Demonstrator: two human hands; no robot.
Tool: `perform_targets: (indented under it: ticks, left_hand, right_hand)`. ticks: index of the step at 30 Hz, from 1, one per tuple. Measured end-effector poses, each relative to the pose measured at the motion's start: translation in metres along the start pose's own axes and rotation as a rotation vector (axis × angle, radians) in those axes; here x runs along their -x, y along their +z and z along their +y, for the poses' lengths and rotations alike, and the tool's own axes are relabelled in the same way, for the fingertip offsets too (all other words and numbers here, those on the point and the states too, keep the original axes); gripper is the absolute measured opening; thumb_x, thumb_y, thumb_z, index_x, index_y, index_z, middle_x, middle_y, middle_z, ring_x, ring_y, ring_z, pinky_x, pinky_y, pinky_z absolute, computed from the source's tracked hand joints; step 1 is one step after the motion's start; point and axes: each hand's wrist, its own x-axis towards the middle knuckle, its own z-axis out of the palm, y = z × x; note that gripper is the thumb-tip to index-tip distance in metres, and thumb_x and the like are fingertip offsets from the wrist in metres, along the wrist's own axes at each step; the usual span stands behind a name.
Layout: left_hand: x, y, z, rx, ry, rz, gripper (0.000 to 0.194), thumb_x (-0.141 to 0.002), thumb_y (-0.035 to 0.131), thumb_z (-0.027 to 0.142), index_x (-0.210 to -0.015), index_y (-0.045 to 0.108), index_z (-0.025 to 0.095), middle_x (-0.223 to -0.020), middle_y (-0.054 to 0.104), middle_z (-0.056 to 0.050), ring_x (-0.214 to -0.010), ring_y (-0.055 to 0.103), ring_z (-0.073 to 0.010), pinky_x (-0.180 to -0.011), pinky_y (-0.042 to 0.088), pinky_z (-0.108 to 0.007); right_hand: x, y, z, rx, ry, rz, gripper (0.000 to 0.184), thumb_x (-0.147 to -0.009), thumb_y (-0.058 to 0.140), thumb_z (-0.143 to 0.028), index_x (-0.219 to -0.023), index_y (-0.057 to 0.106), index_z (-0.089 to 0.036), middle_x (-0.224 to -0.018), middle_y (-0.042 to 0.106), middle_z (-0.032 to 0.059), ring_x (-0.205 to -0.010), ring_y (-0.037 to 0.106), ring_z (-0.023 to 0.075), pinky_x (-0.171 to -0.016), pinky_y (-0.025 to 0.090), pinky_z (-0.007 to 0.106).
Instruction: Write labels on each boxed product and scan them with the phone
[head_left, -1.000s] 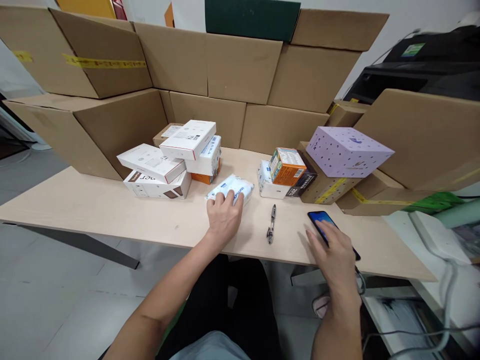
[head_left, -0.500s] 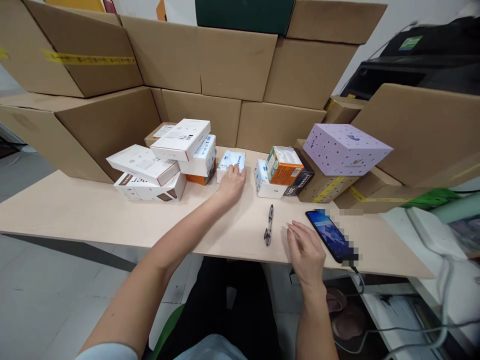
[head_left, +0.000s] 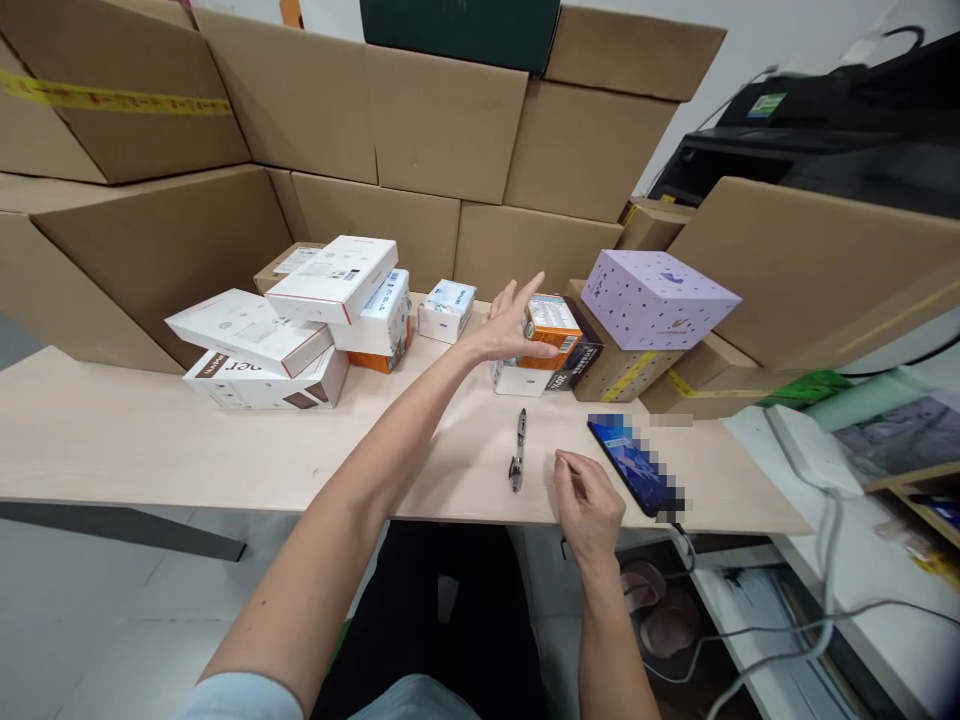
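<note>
- Now the left hand is spread wide, thumb well apart from the fingers, beside and partly in front of the orange box; whether it touches cannot be told.
- The orange box sits on the right half of the bench, on top of a white box and next to a dark box marked 20%. Its printed panel faces up and its barcode side faces the front edge; the hand covers part of it, so which side is longest is unclear.
- The right hand is narrow, its fingers curled in near the thumb, over the front edge between pen and phone.
- The pen lies with its long axis running front to back, the far end leaning slightly right.
- The phone lies screen up, its long axis slanting from far left to near right, a cable at its near end.
- A blue-and-white packet stands farther back, just beside the left stack, its longer side running roughly left to right.
- A lilac box sits atop a brown spotted box, right of the orange one.
</note>
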Motion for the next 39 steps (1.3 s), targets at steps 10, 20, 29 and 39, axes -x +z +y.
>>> perform_targets:
  ticks: [10, 20, 29, 39]
  left_hand:
    - [0.095, -0.034, 0.041, -0.016, 0.219, 0.05, 0.113, -0.067, 0.081, 0.037, -0.156, 0.012, 0.027, -0.157, 0.027, -0.014, -0.146, 0.028, -0.0352, -0.115, 0.037, -0.051]
    - [0.232, -0.024, 0.038, 0.057, 0.009, 0.161, 0.114, -0.07, 0.077, 0.021, -0.156, 0.003, 0.035, -0.158, 0.017, -0.013, -0.149, 0.022, -0.0351, -0.115, 0.037, -0.055]
    - [0.237, -0.005, 0.025, 0.086, -0.227, 0.179, 0.122, -0.069, 0.082, 0.034, -0.156, -0.003, 0.03, -0.158, 0.015, -0.016, -0.15, 0.017, -0.0379, -0.12, 0.028, -0.055]
    - [0.243, -0.005, 0.025, 0.061, -0.233, 0.24, 0.121, -0.07, 0.081, 0.036, -0.157, -0.004, 0.027, -0.156, 0.024, -0.018, -0.147, 0.027, -0.0375, -0.117, 0.03, -0.057]
  right_hand:
    - [0.003, -0.002, 0.001, -0.041, 0.087, 0.009, 0.017, -0.094, 0.056, -0.023, -0.097, 0.071, -0.016, -0.092, 0.074, 0.0097, -0.084, 0.07, 0.0185, -0.075, 0.058, 0.031]
    - [-0.002, 0.016, -0.024, -0.126, 0.224, 0.02, 0.019, -0.093, 0.058, -0.03, -0.096, 0.073, -0.017, -0.092, 0.075, 0.0084, -0.085, 0.07, 0.0191, -0.08, 0.057, 0.032]
    - [-0.004, 0.037, -0.067, -0.188, 0.0, -0.027, 0.033, -0.091, 0.061, -0.032, -0.121, 0.061, -0.019, -0.11, 0.067, 0.0123, -0.102, 0.064, 0.0236, -0.086, 0.057, 0.042]
    - [-0.024, 0.054, -0.107, -0.14, 0.014, -0.162, 0.037, -0.088, 0.063, -0.036, -0.122, 0.06, -0.02, -0.125, 0.053, 0.0146, -0.118, 0.053, 0.0277, -0.099, 0.05, 0.049]
